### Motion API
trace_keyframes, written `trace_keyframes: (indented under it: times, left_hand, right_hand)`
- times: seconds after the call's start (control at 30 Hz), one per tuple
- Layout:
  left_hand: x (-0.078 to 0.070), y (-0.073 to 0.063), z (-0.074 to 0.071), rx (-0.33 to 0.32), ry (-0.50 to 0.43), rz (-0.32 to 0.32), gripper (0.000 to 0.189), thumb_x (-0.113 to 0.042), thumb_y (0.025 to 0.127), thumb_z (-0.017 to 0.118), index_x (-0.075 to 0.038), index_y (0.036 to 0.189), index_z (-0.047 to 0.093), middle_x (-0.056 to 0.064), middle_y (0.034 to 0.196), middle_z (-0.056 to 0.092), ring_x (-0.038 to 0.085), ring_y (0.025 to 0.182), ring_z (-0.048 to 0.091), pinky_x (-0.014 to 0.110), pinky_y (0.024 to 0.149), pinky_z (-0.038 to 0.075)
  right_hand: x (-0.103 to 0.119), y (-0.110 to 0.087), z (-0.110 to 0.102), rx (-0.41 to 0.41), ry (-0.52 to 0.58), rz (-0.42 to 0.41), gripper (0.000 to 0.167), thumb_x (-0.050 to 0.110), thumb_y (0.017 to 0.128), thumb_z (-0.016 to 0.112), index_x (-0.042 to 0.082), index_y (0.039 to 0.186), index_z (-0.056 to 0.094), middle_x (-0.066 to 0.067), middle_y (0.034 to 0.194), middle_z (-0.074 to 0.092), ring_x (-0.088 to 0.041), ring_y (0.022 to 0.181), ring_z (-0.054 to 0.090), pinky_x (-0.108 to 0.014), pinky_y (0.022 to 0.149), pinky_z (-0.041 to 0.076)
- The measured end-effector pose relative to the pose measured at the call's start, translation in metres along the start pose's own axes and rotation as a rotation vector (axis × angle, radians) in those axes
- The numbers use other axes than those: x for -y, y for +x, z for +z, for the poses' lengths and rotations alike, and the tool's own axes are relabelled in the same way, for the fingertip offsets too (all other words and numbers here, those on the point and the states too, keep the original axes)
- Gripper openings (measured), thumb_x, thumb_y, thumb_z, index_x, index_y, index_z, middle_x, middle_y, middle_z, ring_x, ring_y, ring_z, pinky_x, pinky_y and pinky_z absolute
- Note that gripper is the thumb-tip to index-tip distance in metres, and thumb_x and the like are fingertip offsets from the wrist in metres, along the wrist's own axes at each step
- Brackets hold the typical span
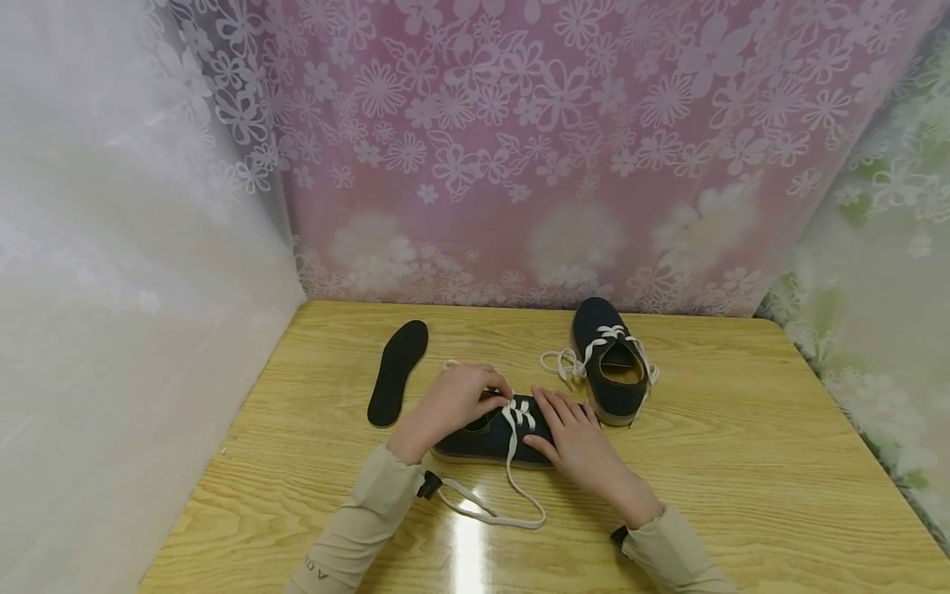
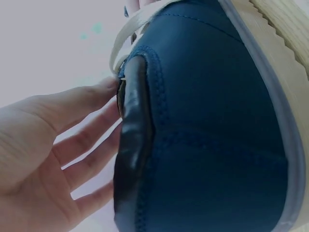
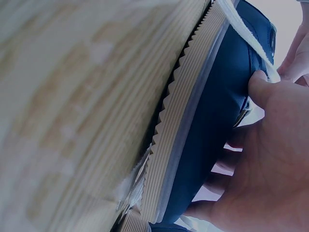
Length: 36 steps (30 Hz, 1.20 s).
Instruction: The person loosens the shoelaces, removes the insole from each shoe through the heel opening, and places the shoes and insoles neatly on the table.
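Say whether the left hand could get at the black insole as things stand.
Probably yes: the black insole lies uncovered near the left hand, though its fingers are at a white lace.

We identify 1 wood-grain table [image 1: 757, 404]. Behind the table, we see 1 pink curtain [image 1: 505, 148] with white flowers. Left of the table hangs 1 whitish curtain [image 1: 134, 289]; right of it, 1 pale floral curtain [image 1: 891, 346]. We note bright glare [image 1: 469, 549] on the table's near part.

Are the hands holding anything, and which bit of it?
The left hand is at the top of the white laces on the nearer shoe; I can't tell if it pinches them. The right hand rests over that shoe's front.
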<state>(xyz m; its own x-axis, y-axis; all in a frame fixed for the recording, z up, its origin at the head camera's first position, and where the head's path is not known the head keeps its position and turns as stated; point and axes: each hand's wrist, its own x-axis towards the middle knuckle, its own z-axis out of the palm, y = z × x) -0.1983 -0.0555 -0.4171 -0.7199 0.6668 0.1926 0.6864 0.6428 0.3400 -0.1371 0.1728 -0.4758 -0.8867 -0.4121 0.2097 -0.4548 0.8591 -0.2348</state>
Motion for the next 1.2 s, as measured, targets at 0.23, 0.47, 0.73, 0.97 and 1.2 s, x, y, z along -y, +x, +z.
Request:
trace_keyframes:
  times: [0.23,0.47,0.73,0.97,1.2]
  left_hand:
    - [0.002,0.003,0.002,-0.016,0.016,0.012,0.011,-0.025,0.096,0.073,-0.018,0.103,0.078,-0.004,0.099,0.074,0.006,0.075,0.065,0.020,0.067,0.051]
    - [0.002,0.005,0.006,-0.051,0.037,-0.033,0.009,-0.023,0.098,0.071,-0.017,0.100,0.077,-0.004,0.095,0.073,0.006,0.073,0.066,0.018,0.061,0.049]
    - [0.000,0.007,0.011,-0.088,0.010,-0.102,0.009,-0.021,0.099,0.068,-0.015,0.098,0.074,-0.001,0.097,0.071,0.009,0.080,0.069,0.018,0.060,0.051]
    - [-0.001,0.008,0.006,-0.066,-0.014,-0.071,0.021,-0.029,0.104,0.059,-0.015,0.112,0.073,-0.001,0.102,0.073,0.010,0.079,0.068,0.022,0.065,0.053]
    - [-0.003,0.006,0.003,0.008,-0.004,-0.017,0.018,-0.027,0.100,0.066,-0.017,0.110,0.076,-0.001,0.108,0.070,0.011,0.086,0.067,0.024,0.074,0.055]
  right_hand:
    - [-0.002,0.000,0.002,-0.012,0.004,-0.009,0.074,0.040,0.098,0.064,0.003,0.156,0.037,-0.019,0.153,0.045,-0.045,0.139,0.043,-0.070,0.106,0.035]
    - [-0.001,0.000,0.002,-0.004,0.006,-0.001,0.073,0.040,0.099,0.064,0.004,0.157,0.036,-0.018,0.154,0.044,-0.044,0.140,0.042,-0.070,0.106,0.035]
    - [-0.002,0.000,0.003,-0.001,-0.004,-0.001,0.074,0.040,0.099,0.064,0.004,0.157,0.036,-0.018,0.154,0.044,-0.044,0.140,0.042,-0.069,0.107,0.035]
    - [-0.003,0.000,0.004,-0.007,-0.015,-0.004,0.074,0.040,0.099,0.064,0.004,0.157,0.036,-0.019,0.154,0.044,-0.044,0.139,0.043,-0.070,0.106,0.036]
    - [-0.002,0.000,0.003,-0.005,-0.010,-0.005,0.073,0.040,0.100,0.063,0.004,0.157,0.036,-0.019,0.154,0.044,-0.044,0.140,0.043,-0.070,0.106,0.036]
